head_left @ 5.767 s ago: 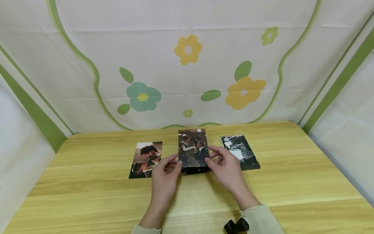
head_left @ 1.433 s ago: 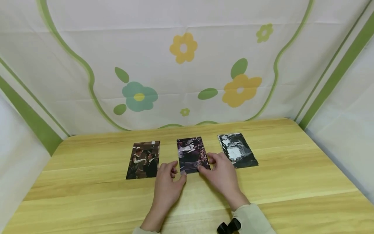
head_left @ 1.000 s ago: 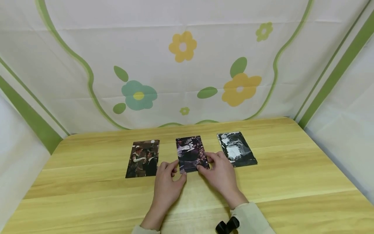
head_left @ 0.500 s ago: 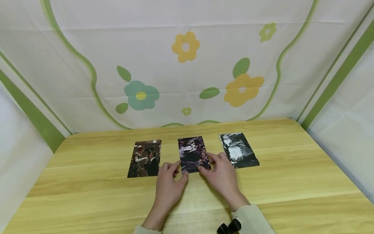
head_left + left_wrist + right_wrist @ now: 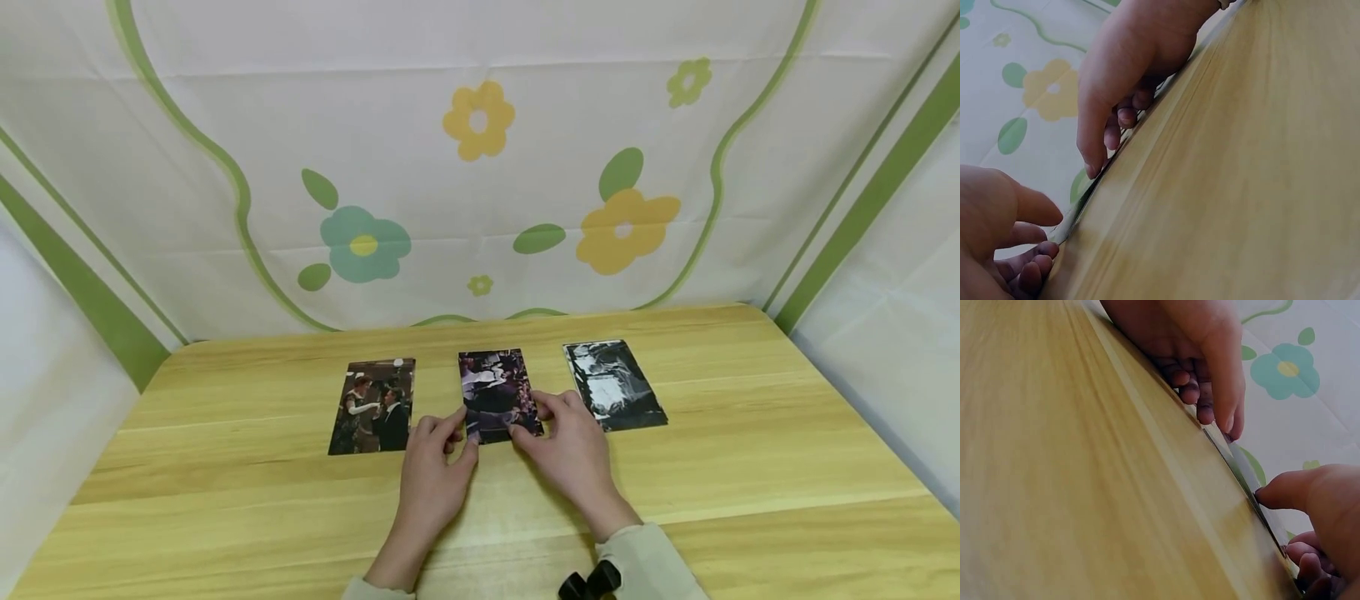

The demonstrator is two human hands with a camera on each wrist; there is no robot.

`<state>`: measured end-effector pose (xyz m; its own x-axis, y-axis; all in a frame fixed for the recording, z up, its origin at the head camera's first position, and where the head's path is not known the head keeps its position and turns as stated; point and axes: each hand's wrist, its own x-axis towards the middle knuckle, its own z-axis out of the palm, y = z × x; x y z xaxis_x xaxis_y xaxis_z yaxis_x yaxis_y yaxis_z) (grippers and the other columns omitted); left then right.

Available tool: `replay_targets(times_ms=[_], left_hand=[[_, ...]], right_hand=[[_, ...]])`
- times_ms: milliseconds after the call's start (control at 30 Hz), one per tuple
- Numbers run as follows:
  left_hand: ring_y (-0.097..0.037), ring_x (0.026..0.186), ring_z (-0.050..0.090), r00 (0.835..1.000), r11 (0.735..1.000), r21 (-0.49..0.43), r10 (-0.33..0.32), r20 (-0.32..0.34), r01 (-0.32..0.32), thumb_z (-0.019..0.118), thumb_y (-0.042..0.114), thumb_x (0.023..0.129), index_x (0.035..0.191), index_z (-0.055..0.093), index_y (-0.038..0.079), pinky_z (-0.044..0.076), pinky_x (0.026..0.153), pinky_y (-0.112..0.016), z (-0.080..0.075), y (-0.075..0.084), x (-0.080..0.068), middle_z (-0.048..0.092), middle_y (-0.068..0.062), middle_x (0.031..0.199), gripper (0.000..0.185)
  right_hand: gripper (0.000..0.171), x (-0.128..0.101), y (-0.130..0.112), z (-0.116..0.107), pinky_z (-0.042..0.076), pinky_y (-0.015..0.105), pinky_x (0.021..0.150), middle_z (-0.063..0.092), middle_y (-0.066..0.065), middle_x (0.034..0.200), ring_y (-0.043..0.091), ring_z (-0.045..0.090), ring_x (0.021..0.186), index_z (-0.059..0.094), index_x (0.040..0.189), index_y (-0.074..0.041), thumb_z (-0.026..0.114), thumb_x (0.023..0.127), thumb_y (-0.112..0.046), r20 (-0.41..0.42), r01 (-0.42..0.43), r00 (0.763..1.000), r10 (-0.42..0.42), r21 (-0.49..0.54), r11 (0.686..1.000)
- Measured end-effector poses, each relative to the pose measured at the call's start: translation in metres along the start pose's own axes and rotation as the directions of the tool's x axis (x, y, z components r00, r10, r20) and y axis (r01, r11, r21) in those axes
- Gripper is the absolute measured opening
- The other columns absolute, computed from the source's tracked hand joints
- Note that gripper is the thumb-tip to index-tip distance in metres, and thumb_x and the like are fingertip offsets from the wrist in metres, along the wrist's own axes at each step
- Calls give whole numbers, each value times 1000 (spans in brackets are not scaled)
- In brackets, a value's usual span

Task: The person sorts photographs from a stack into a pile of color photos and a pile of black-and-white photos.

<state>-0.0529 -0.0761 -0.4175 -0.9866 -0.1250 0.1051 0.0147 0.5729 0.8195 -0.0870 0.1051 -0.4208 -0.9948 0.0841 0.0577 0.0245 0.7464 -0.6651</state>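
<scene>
In the head view, a dark photo print (image 5: 491, 383) of a crowded scene lies in the middle of the table. My left hand (image 5: 435, 479) holds its lower left corner, index finger along the side and thumb at the bottom edge. With the thumb on top and fingers at the right edge, my right hand (image 5: 573, 450) pinches the lower right part. The left wrist view shows the photo edge-on and low over the wood, with the left hand (image 5: 991, 225) at its near corner. In the right wrist view, the right thumb (image 5: 1272, 490) presses its face.
A colour photo (image 5: 372, 408) of two people lies to the left, on top of another print. To the right are stacked black-and-white prints (image 5: 615, 387). Behind the wooden table (image 5: 225, 517) hangs a white flowered cloth (image 5: 420, 183). A black device (image 5: 588, 581) sits by the right cuff.
The photo of two people, earlier held up by both hands over the middle, now lies on the left print. Both hands have lowered to the middle photo. During the last second they barely shift.
</scene>
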Motion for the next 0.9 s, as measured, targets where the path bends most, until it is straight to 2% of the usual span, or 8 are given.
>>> replay_targets(times_ms=[400,600,900], left_hand=[[-16,88,50,1000,993,-119,17,-12,-19,80,5,93,136,75,9,42,76,-24,-2,-2,1,70,-5,106,43],[-14,86,55,1000,983,-185,-10,-12,7,80,0,92,134,75,8,46,75,-22,-1,-5,1,75,-7,107,43],[-11,80,54,999,977,-210,-40,-13,36,81,-1,89,135,73,6,45,73,-22,0,-5,2,78,-9,106,47]], right_hand=[[67,1,0,0,39,28,68,62,1,110,13,48,74,69,142,-12,89,84,-40,13,-16,1000,16,14,1000],[69,0,0,0,41,29,70,64,4,119,12,51,76,67,145,-13,89,84,-37,14,-22,1000,22,39,999],[73,0,1,0,42,29,69,64,3,122,12,52,76,64,148,-13,90,84,-37,3,-17,1000,17,65,998]])
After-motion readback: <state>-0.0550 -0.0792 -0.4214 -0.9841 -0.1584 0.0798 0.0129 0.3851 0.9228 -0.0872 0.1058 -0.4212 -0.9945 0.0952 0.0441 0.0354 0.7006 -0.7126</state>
